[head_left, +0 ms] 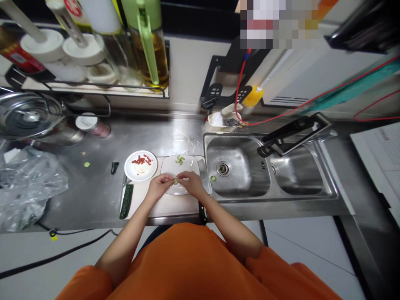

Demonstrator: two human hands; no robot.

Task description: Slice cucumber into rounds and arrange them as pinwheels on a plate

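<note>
Over a white square plate (167,164), my left hand (161,184) and my right hand (190,182) meet with their fingertips. Both pinch a small cucumber slice (175,181) between them. Several cut cucumber pieces (180,160) lie grouped near the plate's far edge. Left of it, a round white plate (127,171) holds small red bits. A dark green length of cucumber (126,201) rests on the left side of the white cutting board (142,195). To the right of the plate lies a wide knife blade (204,177), partly beside the sink.
A double steel sink (239,193) is on the right, with a cucumber slice (213,178) in it and a black faucet (287,135) above. A plastic bag (34,183), a lidded jar (93,125) and a cucumber end (114,167) are left. A condiment rack (103,88) hangs behind.
</note>
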